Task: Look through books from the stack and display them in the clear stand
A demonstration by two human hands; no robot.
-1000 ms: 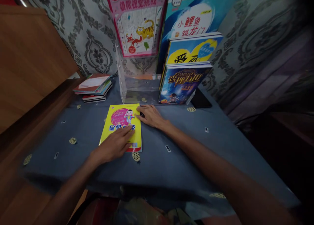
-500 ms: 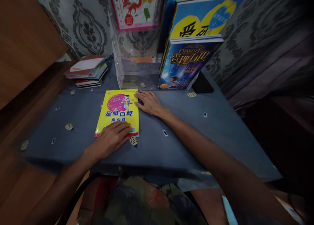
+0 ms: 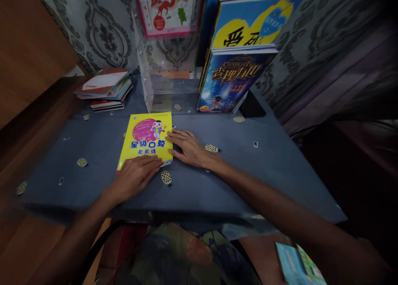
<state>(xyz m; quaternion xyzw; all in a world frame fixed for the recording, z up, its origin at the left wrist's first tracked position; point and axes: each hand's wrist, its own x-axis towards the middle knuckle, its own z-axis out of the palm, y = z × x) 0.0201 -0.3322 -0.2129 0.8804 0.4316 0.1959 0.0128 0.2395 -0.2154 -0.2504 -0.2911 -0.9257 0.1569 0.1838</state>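
Observation:
A yellow workbook (image 3: 146, 136) with blue title characters and a pink circle lies closed on the cloth-covered table. My left hand (image 3: 138, 173) rests flat over its near edge, fingers stretched out toward the lower right corner, hiding part of the bottom edge. At the right edge of the cover, my right hand (image 3: 186, 148) touches the book with its fingertips, its fingers extended and the thumb apart. The near right corner of the cover looks slightly raised beside my left fingertips. Neither hand grasps anything.
Behind the workbook stands a clear plastic rack (image 3: 172, 103) with a dark blue book (image 3: 234, 80), a blue-and-yellow book (image 3: 253, 26) and a fox picture book (image 3: 168, 9). A stack of books (image 3: 105, 88) sits at the back left. A dark flat object (image 3: 253, 104) lies at right.
My right hand has slid down the workbook's right edge toward me. The near right corner of the cover has lifted a little. My left hand stays on the near edge.

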